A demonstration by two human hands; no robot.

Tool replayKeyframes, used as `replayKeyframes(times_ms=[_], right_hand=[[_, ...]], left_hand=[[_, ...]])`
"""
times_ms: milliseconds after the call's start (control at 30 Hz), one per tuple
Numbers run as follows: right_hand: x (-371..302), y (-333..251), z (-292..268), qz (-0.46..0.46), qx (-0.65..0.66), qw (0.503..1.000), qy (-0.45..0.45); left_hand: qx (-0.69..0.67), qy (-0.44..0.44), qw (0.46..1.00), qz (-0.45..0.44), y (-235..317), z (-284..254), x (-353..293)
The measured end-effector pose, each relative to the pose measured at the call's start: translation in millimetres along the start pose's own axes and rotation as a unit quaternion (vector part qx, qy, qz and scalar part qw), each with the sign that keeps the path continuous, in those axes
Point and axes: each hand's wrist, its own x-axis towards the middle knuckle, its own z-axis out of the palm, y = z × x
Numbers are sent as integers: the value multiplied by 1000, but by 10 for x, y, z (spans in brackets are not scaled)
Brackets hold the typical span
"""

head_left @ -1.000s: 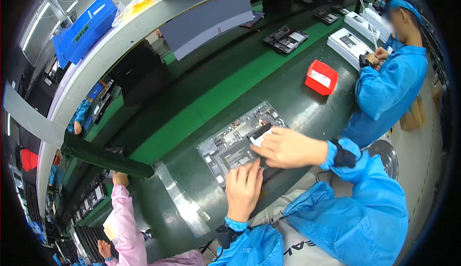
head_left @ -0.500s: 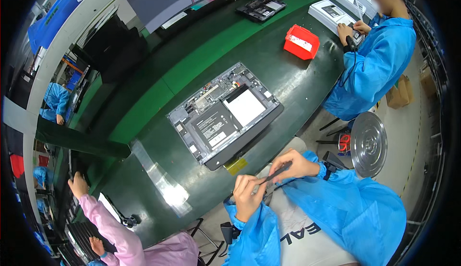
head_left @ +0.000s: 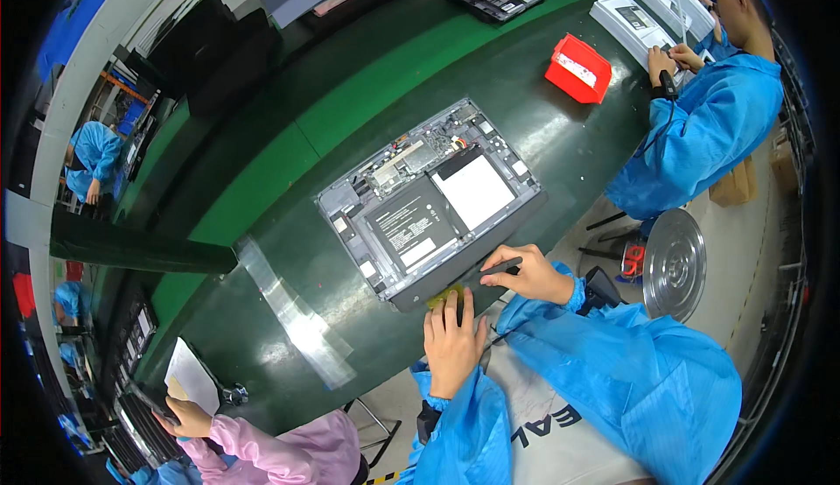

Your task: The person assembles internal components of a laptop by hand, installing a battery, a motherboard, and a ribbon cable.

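A clear tape strip (head_left: 297, 314) runs along the green bench (head_left: 551, 148). To its right lies an opened laptop (head_left: 430, 209), internals exposed. Just below it, the left hand (head_left: 451, 345) is released, fingers extended over a yellow patch (head_left: 435, 299). The right hand (head_left: 532, 275) pinches a slim dark tool (head_left: 501, 267) near the laptop's front edge. Farther right sits a red bin (head_left: 577, 69).

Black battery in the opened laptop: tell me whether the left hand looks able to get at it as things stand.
Probably yes: the left hand lies just short of the laptop, nothing covers the black battery, and the right hand, holding a thin dark piece, sits off to the side.
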Motion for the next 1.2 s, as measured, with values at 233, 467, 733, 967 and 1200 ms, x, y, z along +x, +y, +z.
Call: replayKeyframes(times_ms=[233, 467, 733, 967, 1200], right_hand=[[70, 5, 12, -9, 3, 1000, -9], [71, 44, 10, -70, 1, 997, -19], [59, -201, -35, -194, -74, 978, -29], [128, -550, -564, -243, 19, 969, -22], [629, -693, -1107, -185, 9, 982, 43]], left_hand=[[-5, -11, 1000, -4, 14, -64, 71], [-2, -47, 999, 5, 37, -119, 84], [-5, -78, 997, -4, 38, -163, 88], [-12, -14, 998, 64, -13, -410, 147], [19, 97, 993, 62, -96, -902, 879]])
